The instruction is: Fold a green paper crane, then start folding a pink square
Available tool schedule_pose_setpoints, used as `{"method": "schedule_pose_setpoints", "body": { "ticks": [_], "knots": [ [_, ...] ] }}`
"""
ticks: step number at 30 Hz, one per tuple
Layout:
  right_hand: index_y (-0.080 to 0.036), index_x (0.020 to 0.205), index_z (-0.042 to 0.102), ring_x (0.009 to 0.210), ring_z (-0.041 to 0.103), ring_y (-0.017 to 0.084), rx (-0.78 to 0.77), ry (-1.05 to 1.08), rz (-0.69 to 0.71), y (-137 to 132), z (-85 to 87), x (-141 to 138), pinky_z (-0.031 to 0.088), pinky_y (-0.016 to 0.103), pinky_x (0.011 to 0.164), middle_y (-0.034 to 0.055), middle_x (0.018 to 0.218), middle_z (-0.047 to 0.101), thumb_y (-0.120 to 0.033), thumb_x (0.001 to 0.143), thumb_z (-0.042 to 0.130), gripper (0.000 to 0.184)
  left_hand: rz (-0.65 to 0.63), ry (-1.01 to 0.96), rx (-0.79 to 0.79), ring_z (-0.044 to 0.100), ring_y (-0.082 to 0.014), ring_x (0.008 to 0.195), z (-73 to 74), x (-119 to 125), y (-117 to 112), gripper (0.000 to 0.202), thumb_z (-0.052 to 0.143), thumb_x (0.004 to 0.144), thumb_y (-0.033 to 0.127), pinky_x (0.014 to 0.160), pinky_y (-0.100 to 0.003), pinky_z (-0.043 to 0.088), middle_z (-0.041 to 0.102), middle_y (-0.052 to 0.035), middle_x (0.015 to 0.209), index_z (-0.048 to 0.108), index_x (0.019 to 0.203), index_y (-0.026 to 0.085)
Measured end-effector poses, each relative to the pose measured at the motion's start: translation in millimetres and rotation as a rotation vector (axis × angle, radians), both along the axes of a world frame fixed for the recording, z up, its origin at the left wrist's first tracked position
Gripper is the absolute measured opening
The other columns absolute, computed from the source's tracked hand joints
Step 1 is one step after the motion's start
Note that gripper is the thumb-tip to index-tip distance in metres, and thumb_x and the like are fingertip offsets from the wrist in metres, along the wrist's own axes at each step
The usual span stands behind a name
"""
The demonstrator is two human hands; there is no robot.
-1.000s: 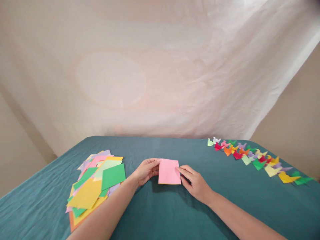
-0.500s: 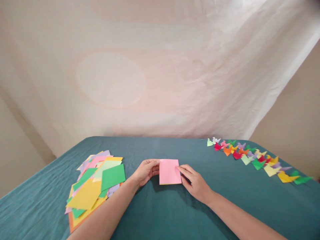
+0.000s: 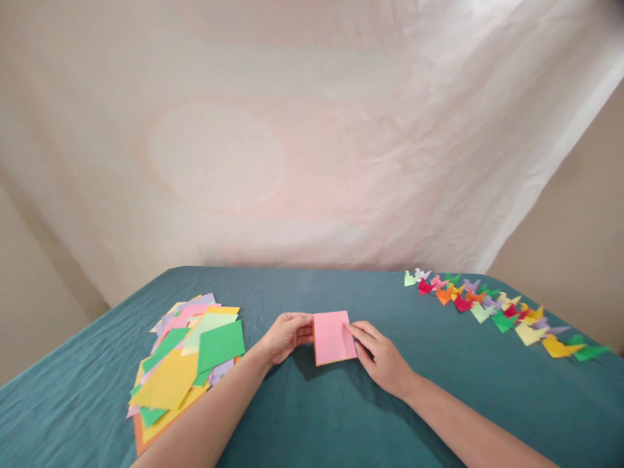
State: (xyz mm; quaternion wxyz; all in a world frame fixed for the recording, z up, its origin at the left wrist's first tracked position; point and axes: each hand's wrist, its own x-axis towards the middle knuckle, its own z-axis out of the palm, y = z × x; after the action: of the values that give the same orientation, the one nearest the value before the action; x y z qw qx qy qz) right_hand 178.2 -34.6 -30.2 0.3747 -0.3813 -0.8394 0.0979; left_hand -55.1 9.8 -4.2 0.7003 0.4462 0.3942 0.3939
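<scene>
Pink square paper [image 3: 335,338] at the centre of the dial, twelve o'clock pointing away from the wearer; an orange margin shows along its nine and six o'clock edges. Left hand [image 3: 288,338], at nine o'clock: thumb and fingers are closed on the paper near its ten o'clock corner, fingers curled, the forearm running in from eight o'clock. Right hand [image 3: 383,357], between three and four o'clock: the index fingertip rests on the paper's face near the two o'clock corner, the thumb spread apart at the edge; whether it pinches cannot be told. Its forearm enters from four o'clock. Farther out lie a loose pile of coloured papers [image 3: 170,383], near nine o'clock, and rows of folded paper birds [image 3: 531,333], from two to three.
</scene>
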Motion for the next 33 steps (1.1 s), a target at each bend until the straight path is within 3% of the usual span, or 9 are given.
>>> {"method": "schedule_pose_setpoints", "body": {
  "ticks": [5, 12, 22, 27, 30, 33],
  "knots": [
    [-0.023, 0.129, 0.043, 0.101, 0.055, 0.019, -0.009, 0.022, 0.010, -1, 0.2, 0, 0.047, 0.034, 0.090, 0.0098, 0.114, 0.053, -0.014, 0.087, 0.035, 0.044, 0.116, 0.089, 0.112, 0.065, -0.0182, 0.070, -2.6, 7, -1, 0.026, 0.064, 0.071, 0.035, 0.063, -0.025, 0.049, 0.069, -0.0104, 0.077, 0.062, 0.080, 0.011],
    [-0.024, 0.126, 0.046, 0.099, 0.056, 0.018, 0.019, 0.008, 0.050, -2, 2.3, -1, 0.048, 0.033, 0.087, 0.0094, 0.113, 0.054, -0.014, 0.087, 0.038, 0.041, 0.253, 0.259, 0.246, 0.057, -0.0126, 0.057, -13.9, 18, -1, 0.021, 0.054, 0.075, 0.038, 0.051, -0.020, 0.041, 0.062, -0.0004, 0.065, 0.056, 0.079, 0.017],
    [-0.026, 0.107, 0.062, 0.077, 0.056, 0.014, 0.093, 0.004, 0.050, 3, -2.2, 4, 0.046, 0.027, 0.068, 0.0051, 0.090, 0.058, -0.014, 0.087, 0.045, 0.029, 0.220, 0.628, 0.468, 0.058, -0.0154, 0.063, -18.9, 12, 5, 0.025, 0.038, 0.083, 0.033, 0.053, -0.022, 0.041, 0.063, -0.0030, 0.072, 0.054, 0.089, 0.015],
    [-0.028, 0.108, 0.062, 0.071, 0.053, 0.014, 0.113, -0.031, 0.085, 1, -4.0, 2, 0.043, 0.027, 0.064, 0.0035, 0.080, 0.056, -0.014, 0.085, 0.049, 0.030, 0.235, 0.916, 0.550, 0.057, -0.0167, 0.064, 1.6, -16, 20, 0.026, 0.037, 0.083, 0.030, 0.058, -0.024, 0.040, 0.062, -0.0026, 0.069, 0.058, 0.088, 0.015],
    [-0.029, 0.108, 0.062, 0.069, 0.052, 0.014, 0.123, -0.064, 0.097, 0, -6.0, 2, 0.041, 0.027, 0.063, 0.0029, 0.077, 0.055, -0.014, 0.085, 0.049, 0.030, 0.223, 1.093, 0.586, 0.058, -0.0191, 0.077, 24.4, -51, 31, 0.021, 0.042, 0.079, 0.025, 0.068, -0.025, 0.040, 0.065, -0.0040, 0.079, 0.061, 0.082, 0.017],
    [-0.028, 0.109, 0.061, 0.070, 0.052, 0.014, 0.127, -0.081, 0.096, 1, -7.2, 3, 0.041, 0.027, 0.063, 0.0031, 0.078, 0.056, -0.014, 0.086, 0.049, 0.030, 0.225, 1.260, 0.564, 0.058, -0.0200, 0.076, 44.2, -96, 40, 0.020, 0.043, 0.076, 0.022, 0.068, -0.025, 0.040, 0.066, -0.0042, 0.077, 0.062, 0.076, 0.017]
  ]
}}
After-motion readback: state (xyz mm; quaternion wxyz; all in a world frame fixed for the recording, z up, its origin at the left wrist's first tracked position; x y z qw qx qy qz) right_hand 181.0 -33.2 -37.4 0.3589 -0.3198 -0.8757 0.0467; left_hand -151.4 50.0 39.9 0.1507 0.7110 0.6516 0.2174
